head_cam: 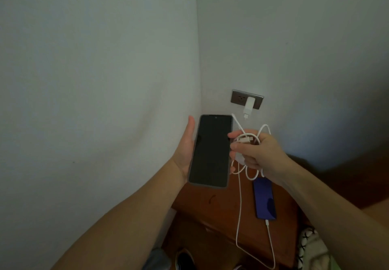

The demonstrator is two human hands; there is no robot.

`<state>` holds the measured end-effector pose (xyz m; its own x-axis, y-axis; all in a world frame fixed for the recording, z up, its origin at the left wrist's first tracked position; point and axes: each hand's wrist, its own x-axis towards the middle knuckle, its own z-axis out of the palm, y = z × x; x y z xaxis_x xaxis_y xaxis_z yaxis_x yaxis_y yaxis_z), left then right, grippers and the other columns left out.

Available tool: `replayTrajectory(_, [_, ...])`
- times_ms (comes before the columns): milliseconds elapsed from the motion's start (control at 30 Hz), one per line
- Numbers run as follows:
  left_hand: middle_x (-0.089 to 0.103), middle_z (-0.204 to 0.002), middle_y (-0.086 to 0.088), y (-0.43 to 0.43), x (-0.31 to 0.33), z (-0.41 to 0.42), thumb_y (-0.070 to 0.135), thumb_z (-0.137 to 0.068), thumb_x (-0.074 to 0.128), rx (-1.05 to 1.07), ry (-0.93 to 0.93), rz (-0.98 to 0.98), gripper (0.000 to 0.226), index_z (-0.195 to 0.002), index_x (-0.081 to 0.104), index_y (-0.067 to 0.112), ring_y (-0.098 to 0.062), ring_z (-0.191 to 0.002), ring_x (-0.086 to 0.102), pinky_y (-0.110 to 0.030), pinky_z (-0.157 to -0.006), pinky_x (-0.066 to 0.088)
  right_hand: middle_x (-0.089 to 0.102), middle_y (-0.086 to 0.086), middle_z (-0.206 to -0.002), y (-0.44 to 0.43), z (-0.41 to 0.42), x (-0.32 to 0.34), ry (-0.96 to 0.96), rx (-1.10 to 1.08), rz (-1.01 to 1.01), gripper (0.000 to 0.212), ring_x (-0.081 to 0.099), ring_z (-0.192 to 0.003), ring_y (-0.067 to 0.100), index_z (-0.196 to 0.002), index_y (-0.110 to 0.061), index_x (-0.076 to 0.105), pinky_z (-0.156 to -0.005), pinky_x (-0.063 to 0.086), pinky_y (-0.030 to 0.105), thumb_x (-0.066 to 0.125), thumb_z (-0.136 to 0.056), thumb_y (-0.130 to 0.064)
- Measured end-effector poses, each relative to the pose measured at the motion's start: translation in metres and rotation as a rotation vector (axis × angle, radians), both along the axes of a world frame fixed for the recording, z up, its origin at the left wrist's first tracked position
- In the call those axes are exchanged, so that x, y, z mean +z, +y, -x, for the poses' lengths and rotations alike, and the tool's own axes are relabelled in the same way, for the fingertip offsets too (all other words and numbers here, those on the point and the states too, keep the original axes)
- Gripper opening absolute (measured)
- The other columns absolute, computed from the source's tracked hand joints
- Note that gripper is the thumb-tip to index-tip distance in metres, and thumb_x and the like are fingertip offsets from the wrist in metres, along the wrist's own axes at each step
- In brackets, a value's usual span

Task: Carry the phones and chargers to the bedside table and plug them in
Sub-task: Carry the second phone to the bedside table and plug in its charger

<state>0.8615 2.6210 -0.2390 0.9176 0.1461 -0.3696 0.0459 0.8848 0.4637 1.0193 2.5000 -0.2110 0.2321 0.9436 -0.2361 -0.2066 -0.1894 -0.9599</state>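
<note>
Bedside table (210, 210), wood: blue phone (264, 199) lying flat, white cable (271, 246) in its near end. Left hand (186, 154): fingers wrapped around black phone (210, 150), screen dark. Right hand (257, 154): closed on coiled white cord (247, 139), possibly with its plug. Wall socket (246, 99): white charger (249, 105) plugged in.

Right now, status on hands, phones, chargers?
Left hand holds black phone. Right hand grips bundled white cable. Blue phone cabled on wooden bedside table; white charger in wall outlet.
</note>
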Motion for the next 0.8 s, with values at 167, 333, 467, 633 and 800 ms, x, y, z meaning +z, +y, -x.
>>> replayTrajectory(167, [0.056, -0.105, -0.014, 0.005, -0.003, 0.003, 0.089, -0.056, 0.052, 0.091, 0.044, -0.067, 0.114, -0.137, 0.049, 0.009, -0.027, -0.089, 0.058, -0.044, -0.085, 0.047, 0.05, 0.005, -0.058, 0.0, -0.003, -0.002, 0.066, 0.057, -0.017, 0.02, 0.038, -0.041, 0.01, -0.104, -0.013, 0.07, -0.038, 0.035, 0.019, 0.061, -0.087, -0.01])
replayTrajectory(333, [0.061, -0.101, -0.015, 0.005, 0.0, 0.006, 0.085, -0.056, 0.059, 0.047, -0.035, 0.008, 0.102, -0.123, 0.057, 0.008, -0.028, -0.084, 0.064, -0.041, -0.077, 0.057, 0.044, 0.006, -0.056, -0.001, -0.004, -0.003, 0.128, 0.081, 0.016, 0.026, 0.034, -0.041, 0.01, -0.1, -0.015, 0.073, -0.037, 0.033, 0.019, 0.067, -0.077, -0.026])
replayTrajectory(467, [0.059, -0.109, -0.018, 0.003, 0.001, 0.007, 0.081, -0.055, 0.066, -0.002, -0.094, 0.033, 0.107, -0.13, 0.054, 0.006, -0.03, -0.087, 0.065, -0.044, -0.08, 0.056, 0.041, 0.003, -0.051, 0.0, -0.005, 0.0, 0.092, 0.04, 0.028, 0.027, 0.032, -0.04, 0.011, -0.087, -0.011, 0.072, -0.037, 0.032, 0.02, 0.065, -0.077, -0.035])
replayTrajectory(633, [0.064, -0.113, -0.021, 0.02, 0.014, 0.013, 0.079, -0.06, 0.065, -0.002, -0.186, 0.03, 0.106, -0.131, 0.056, 0.0, -0.031, -0.091, 0.066, -0.043, -0.082, 0.055, 0.038, -0.006, -0.048, 0.002, -0.008, 0.005, 0.213, -0.147, -0.042, 0.022, 0.029, -0.036, 0.007, -0.073, -0.019, 0.071, -0.034, 0.028, 0.019, 0.062, -0.08, -0.037])
replayTrajectory(800, [0.065, -0.117, -0.019, 0.033, 0.031, 0.008, 0.078, -0.06, 0.064, 0.05, -0.199, -0.06, 0.103, -0.131, 0.056, 0.003, -0.03, -0.092, 0.067, -0.044, -0.081, 0.055, 0.035, -0.005, -0.048, 0.004, -0.008, 0.013, 0.108, -0.1, -0.082, 0.022, 0.029, -0.035, 0.008, -0.079, -0.021, 0.072, -0.034, 0.03, 0.019, 0.062, -0.082, -0.041])
